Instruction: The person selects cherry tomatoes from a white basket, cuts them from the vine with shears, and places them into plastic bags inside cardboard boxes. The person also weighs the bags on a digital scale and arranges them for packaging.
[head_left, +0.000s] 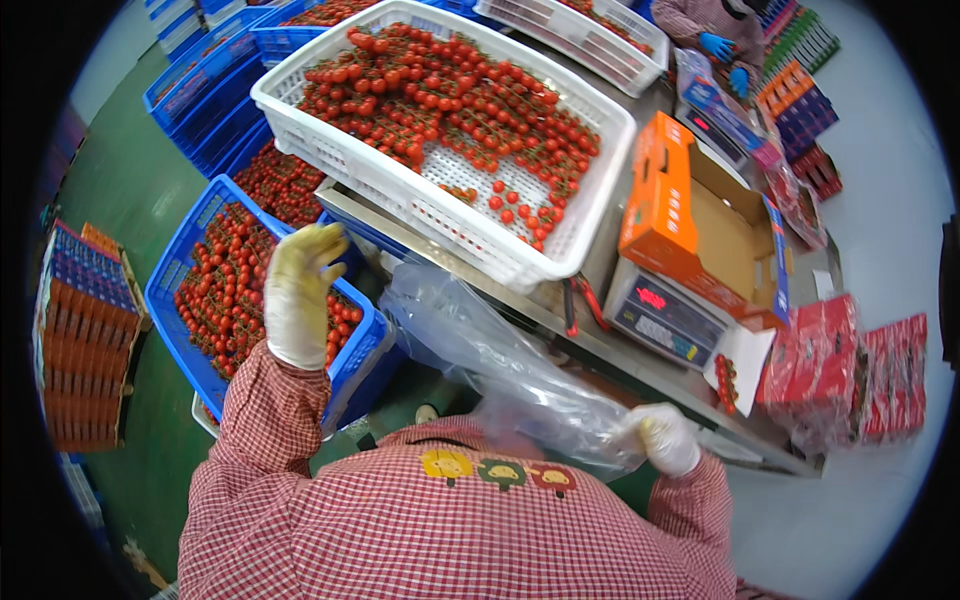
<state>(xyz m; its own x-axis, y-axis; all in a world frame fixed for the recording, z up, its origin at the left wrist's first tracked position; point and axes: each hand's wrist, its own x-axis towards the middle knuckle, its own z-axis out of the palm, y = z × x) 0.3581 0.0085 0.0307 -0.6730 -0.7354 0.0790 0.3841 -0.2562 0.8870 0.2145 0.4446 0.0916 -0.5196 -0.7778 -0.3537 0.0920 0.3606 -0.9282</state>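
Observation:
My right hand (666, 438), in a white glove, grips one end of a clear plastic bag (517, 367). The bag stretches left along the front of the steel table, and its far end hangs near the blue crate. My left hand (301, 289), in a glove with yellowed fingers, is raised over a blue crate (171, 285) of cherry tomatoes (225, 289). Its fingers are apart and hold nothing. On the table before me, a white perforated crate (420, 214) holds cherry tomatoes on the vine (442, 90), with part of its floor bare.
Right of the white crate, an open orange cardboard box (660, 202) sits on a digital scale (667, 319). Red-handled pliers or cutters (589, 300) lie at the table edge (480, 281). A small tomato vine (726, 382) and red wrapped packs (814, 360) lie farther right. Another worker (709, 30) is at upper right.

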